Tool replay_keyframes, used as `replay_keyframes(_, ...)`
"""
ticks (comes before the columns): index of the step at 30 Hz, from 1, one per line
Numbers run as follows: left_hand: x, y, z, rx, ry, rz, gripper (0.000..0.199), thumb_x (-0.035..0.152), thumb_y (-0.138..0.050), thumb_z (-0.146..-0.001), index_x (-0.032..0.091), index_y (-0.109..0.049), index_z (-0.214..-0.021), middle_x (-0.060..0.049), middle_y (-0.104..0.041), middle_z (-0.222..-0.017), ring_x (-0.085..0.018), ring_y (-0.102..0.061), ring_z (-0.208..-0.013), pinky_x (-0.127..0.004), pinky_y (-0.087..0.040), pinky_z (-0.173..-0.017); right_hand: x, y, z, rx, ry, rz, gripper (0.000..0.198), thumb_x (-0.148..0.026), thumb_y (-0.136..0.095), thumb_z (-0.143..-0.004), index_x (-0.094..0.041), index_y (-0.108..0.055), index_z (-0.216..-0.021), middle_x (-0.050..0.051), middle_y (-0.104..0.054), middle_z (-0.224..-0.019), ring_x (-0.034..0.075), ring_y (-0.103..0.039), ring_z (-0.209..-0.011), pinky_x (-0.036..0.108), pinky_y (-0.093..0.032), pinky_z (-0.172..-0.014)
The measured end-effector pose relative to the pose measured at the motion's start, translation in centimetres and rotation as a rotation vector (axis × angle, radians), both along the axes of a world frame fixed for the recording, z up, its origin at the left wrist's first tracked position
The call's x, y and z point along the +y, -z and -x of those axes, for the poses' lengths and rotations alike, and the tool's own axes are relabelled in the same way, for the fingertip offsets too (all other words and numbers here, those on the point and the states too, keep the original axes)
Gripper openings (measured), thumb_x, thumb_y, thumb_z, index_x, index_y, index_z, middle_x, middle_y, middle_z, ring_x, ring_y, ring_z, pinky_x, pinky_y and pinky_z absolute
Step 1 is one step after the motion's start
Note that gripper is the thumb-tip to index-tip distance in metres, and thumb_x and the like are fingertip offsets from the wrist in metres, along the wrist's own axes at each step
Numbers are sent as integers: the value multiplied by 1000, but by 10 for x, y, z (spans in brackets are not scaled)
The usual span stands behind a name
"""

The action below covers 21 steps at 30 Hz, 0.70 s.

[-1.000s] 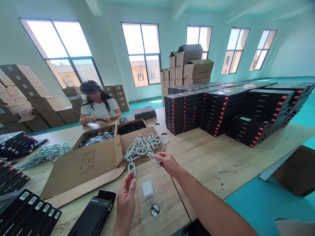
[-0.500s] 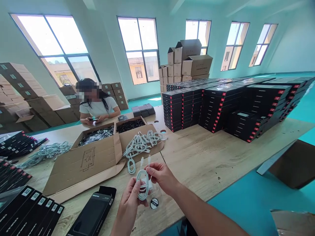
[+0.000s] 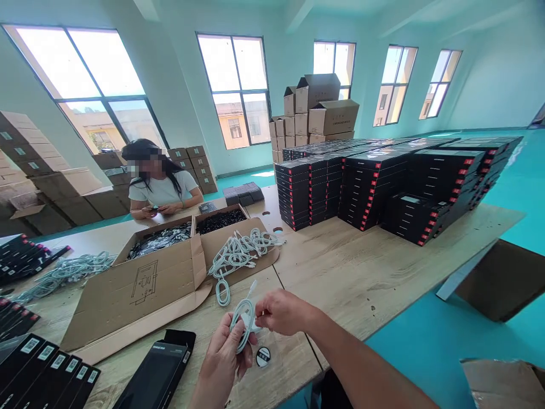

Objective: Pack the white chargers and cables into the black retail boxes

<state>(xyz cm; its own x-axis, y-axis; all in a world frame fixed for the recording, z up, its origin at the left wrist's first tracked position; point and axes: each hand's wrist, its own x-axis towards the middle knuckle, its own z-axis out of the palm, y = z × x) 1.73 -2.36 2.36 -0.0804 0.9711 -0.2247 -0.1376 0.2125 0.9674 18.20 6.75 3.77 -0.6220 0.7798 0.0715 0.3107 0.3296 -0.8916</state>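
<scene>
A coiled white charging cable (image 3: 243,325) is held in my left hand (image 3: 225,346), the thumb pressed over the loops. One connector end sticks up above the coil. Against the coil's right side, my right hand (image 3: 281,312) is closed in a pinch on the cable; its fingertips hide the exact spot. Something white shows behind the coil, partly covered. Just below my hands lies a round black-and-white label (image 3: 263,357) on the table. To the left, an open black box (image 3: 155,369) shows a dark flat panel.
More white cables (image 3: 238,255) lie on the flap of an open carton (image 3: 145,284) filled with small parts. Tall stacks of black boxes (image 3: 361,187) stand at the back right. Opposite sits a person (image 3: 164,187) handling a small object. Black boxes (image 3: 42,369) line the near left.
My right hand has moved down from the upper connector to the coil's side, its fingers curling in. The coil has tilted to the right in my left hand. The view has shifted slightly.
</scene>
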Motion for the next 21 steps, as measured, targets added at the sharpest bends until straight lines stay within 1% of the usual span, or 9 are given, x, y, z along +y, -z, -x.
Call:
replay_keyframes(5,-3,-10,6,-77,48,87,48,62,-77,-73,23,-59,-95,3,-65,-68,-7,-46,-45,-18,-26,-41,-8,-3,4,-20,-81,-240,22,-19,-60,-91,-23,-80,-82,-1,-71,-67,14,-54,-63,23,-37,-59)
replay_keyframes(7,-3,-13,8,-43,67,78,50,64,-77,-71,22,-57,-90,3,-64,-67,-7,-46,-44,-19,-26,-41,-11,1,6,20,43,-281,25,-23,-55,-96,-23,-81,-96,2,-75,-82,16,-61,-72,23,-43,-66)
replay_keyframes(10,-2,-14,9,36,126,51,50,66,-74,-73,22,-56,-87,3,-65,-68,-7,-47,-46,-21,-28,-43,-15,3,10,44,220,-392,31,-31,-67,-92,-25,-73,-121,7,-72,-108,21,-65,-94,29,-50,-84)
replay_keyframes(11,-1,-14,9,54,155,46,50,67,-74,-74,22,-56,-89,3,-65,-68,-8,-47,-46,-21,-28,-44,-15,3,12,44,214,-447,34,-32,-71,-89,-26,-72,-122,8,-70,-112,22,-64,-101,32,-50,-90)
replay_keyframes(13,-1,-15,8,67,210,36,52,68,-72,-75,22,-57,-94,2,-66,-71,-9,-49,-49,-22,-29,-46,-16,2,15,95,147,-497,23,-29,-72,-88,-26,-76,-111,6,-69,-108,23,-61,-107,34,-48,-96)
replay_keyframes(14,-1,-16,7,64,227,26,51,67,-72,-76,22,-57,-96,2,-67,-72,-9,-50,-50,-22,-30,-47,-15,2,17,163,137,-458,14,-27,-69,-90,-25,-77,-101,5,-69,-103,22,-62,-105,34,-48,-94)
replay_keyframes(16,-2,-18,6,49,242,-1,47,63,-71,-80,22,-58,-98,2,-67,-75,-9,-51,-53,-23,-33,-50,-14,4,21,362,178,-242,10,-26,-65,-91,-23,-75,-91,3,-70,-92,19,-64,-90,31,-50,-82)
replay_keyframes(19,-3,-20,6,35,240,-29,46,61,-73,-78,22,-58,-97,3,-64,-72,-9,-50,-52,-23,-31,-49,-10,8,26,669,278,112,20,-40,-65,-90,-20,-67,-89,1,-70,-77,16,-62,-69,28,-48,-65)
replay_keyframes(21,-2,-17,6,48,212,-30,48,63,-74,-76,22,-58,-96,3,-64,-71,-9,-48,-52,-23,-30,-49,-6,10,26,822,349,220,29,-49,-66,-88,-20,-63,-86,2,-71,-72,16,-61,-65,28,-48,-63)
